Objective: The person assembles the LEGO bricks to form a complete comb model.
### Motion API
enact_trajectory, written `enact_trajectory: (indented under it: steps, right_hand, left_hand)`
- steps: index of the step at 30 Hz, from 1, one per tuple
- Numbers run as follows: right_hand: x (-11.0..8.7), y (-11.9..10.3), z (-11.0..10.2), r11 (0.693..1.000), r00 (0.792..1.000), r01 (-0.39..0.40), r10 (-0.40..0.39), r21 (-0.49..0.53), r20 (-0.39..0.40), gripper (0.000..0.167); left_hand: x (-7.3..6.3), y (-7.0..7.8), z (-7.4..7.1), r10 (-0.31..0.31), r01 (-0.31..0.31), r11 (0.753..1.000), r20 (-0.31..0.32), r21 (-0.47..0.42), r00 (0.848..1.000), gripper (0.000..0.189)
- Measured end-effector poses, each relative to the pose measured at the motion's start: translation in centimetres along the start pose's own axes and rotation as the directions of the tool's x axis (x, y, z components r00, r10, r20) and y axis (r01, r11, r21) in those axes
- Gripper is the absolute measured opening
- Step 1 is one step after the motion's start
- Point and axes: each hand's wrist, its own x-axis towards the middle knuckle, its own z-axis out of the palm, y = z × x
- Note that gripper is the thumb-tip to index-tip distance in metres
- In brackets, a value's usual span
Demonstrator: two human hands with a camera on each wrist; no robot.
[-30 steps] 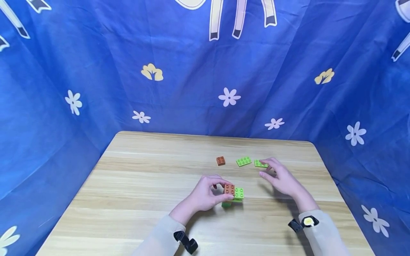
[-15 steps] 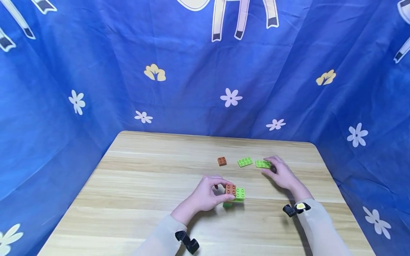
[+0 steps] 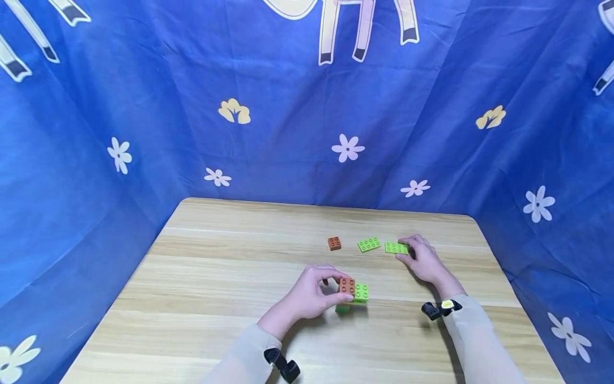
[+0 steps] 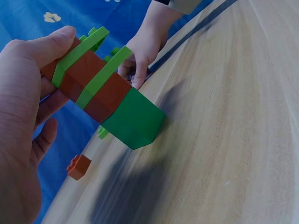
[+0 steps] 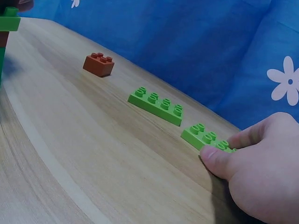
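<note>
My left hand [image 3: 309,290] grips the top of a stack of toy building bricks [image 4: 110,84] between thumb and fingers. The stack has a dark green brick [image 4: 135,119] at its bottom, then brown bricks alternating with lime green plates. A brown brick [image 3: 347,287] forms its top. Whether its base touches the table cannot be told. Farther right, my right hand [image 3: 424,262] pinches a lime green plate brick [image 5: 205,135] by its long sides, thumb on the near one. That plate lies flat on the table, its right end hidden by the hand.
Left of the pinched plate lies a second lime green plate brick [image 5: 156,107], studs up. A loose brown brick [image 5: 99,65] sits farther left. The wooden table [image 3: 216,256] ends at a blue patterned cloth [image 3: 288,133] at the back and sides.
My right hand has come down onto the right-hand lime green plate, and its thumb and fingers have closed on it. My left hand keeps its hold on the stack, nearly still.
</note>
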Motion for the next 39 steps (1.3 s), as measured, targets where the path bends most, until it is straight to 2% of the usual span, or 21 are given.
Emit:
enact_trajectory:
  steps: [11, 21, 29, 39]
  right_hand:
    - [0.1, -0.1, 0.2, 0.999, 0.999, -0.037, 0.037, -0.004, 0.013, 0.038]
    - [-0.3, -0.9, -0.6, 0.999, 0.999, -0.037, 0.037, 0.015, -0.003, 0.035]
    - [-0.8, -1.9, -1.3, 0.999, 1.0, 0.014, -0.014, 0.039, -0.023, 0.039]
    - [-1.2, -3.8, -2.2, 0.997, 0.998, 0.069, -0.069, 0.035, 0.003, 0.037]
  left_hand:
    - [0.0, -0.4, 0.3, 0.008, -0.008, 1.0, -0.011, -0.009, 1.0, 0.035]
    - [0.0, -0.3, 0.3, -0.016, 0.016, 1.0, -0.008, -0.012, 1.0, 0.037]
    - [0.0, -0.3, 0.3, -0.006, 0.006, 1.0, -0.01, -0.026, 1.0, 0.036]
    - [0.0, -0.3, 0.2, 0.009, -0.01, 0.999, -0.014, -0.039, 1.0, 0.036]
